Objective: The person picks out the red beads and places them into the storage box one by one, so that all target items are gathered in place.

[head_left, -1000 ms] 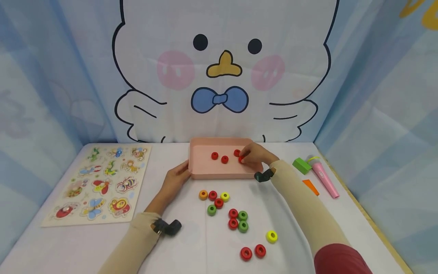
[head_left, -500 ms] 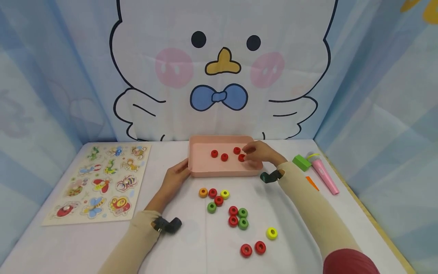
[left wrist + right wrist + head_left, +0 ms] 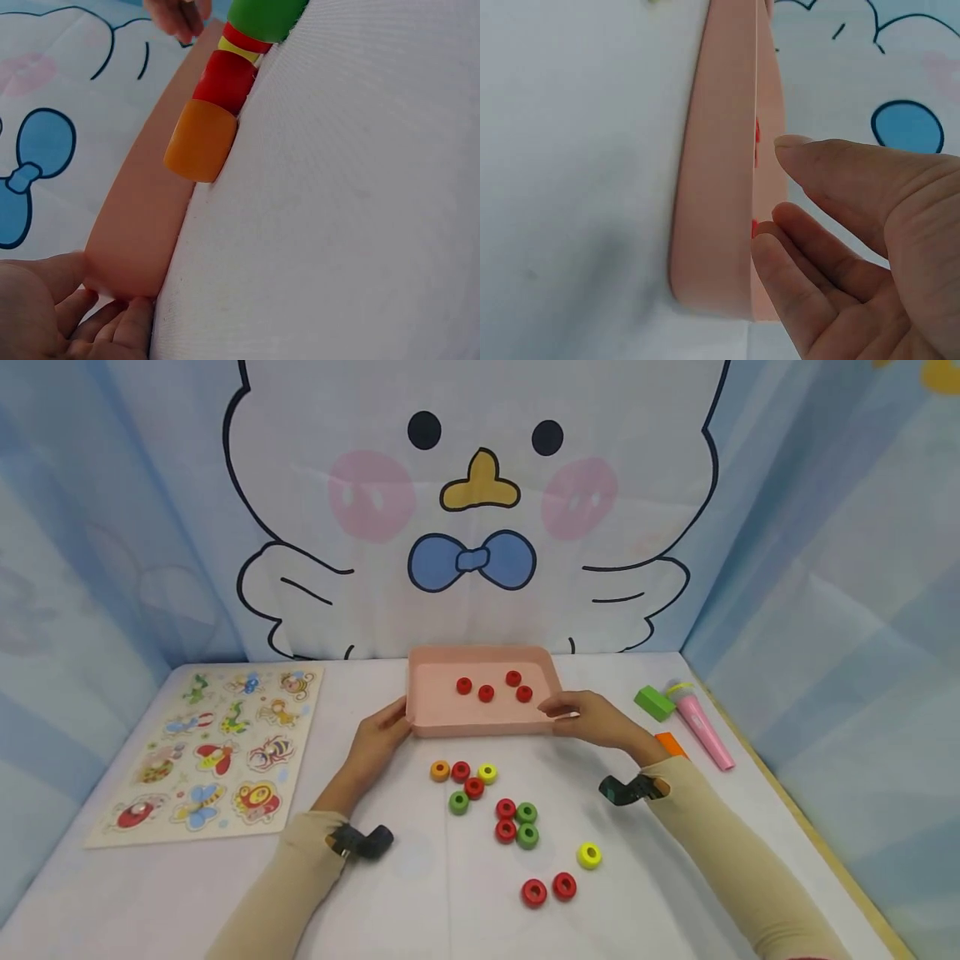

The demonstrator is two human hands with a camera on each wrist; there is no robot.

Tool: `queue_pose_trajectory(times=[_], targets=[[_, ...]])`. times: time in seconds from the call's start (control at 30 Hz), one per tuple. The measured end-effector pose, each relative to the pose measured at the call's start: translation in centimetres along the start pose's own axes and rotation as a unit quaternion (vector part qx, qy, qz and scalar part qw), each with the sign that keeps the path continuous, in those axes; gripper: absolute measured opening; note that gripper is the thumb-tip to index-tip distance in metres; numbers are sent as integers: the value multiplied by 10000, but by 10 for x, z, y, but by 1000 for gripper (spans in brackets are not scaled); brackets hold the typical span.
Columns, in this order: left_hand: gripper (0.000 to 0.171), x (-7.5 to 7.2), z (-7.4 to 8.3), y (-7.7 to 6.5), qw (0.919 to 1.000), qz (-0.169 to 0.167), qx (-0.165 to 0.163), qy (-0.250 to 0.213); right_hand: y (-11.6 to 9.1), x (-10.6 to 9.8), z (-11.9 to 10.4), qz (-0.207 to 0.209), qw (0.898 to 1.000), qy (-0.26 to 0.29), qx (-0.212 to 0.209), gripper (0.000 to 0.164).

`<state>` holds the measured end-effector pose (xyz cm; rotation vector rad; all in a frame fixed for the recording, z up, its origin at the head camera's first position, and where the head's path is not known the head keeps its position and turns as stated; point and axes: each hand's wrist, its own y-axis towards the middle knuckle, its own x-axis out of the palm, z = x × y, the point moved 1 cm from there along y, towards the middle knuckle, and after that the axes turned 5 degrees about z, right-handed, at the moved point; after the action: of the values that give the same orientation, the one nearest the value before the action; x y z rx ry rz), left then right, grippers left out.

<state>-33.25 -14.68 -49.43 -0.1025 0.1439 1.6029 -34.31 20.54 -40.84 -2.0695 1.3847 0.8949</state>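
Observation:
A pink tray (image 3: 435,702) lies at the back of the table with several red ring beads (image 3: 486,693) inside. My left hand (image 3: 375,739) holds the tray's left side near the front corner; the left wrist view shows the thumb by the rim and curled fingers (image 3: 133,324) against the corner. Beside the tray's right end is my right hand (image 3: 596,718), its fingertips at or just over the rim. In the right wrist view, its thumb (image 3: 832,161) and fingers stand apart with nothing between them. The tray's wall hides most of the beads there.
In front of the tray lie loose red, green, yellow and orange beads (image 3: 439,770). An insect picture board (image 3: 217,752) is on the left. To the right are a green block (image 3: 654,702), an orange piece (image 3: 671,745) and a pink toy microphone (image 3: 703,727). A curtain stands behind.
My right hand has let go of a red bead in the tray and drawn back right to the tray's rim. The left hand stays at the tray. The head view has tilted slightly downward.

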Motion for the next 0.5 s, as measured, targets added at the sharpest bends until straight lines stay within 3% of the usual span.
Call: queue_pose_trajectory(times=[0.2,0.5], targets=[[53,2,2,1,10000,-34,-46,-19,-41,7,2,-184,9996,216,-70,42],[54,0,4,0,10000,46,-74,25,-106,29,-1,-808,9911,862,-618,34]])
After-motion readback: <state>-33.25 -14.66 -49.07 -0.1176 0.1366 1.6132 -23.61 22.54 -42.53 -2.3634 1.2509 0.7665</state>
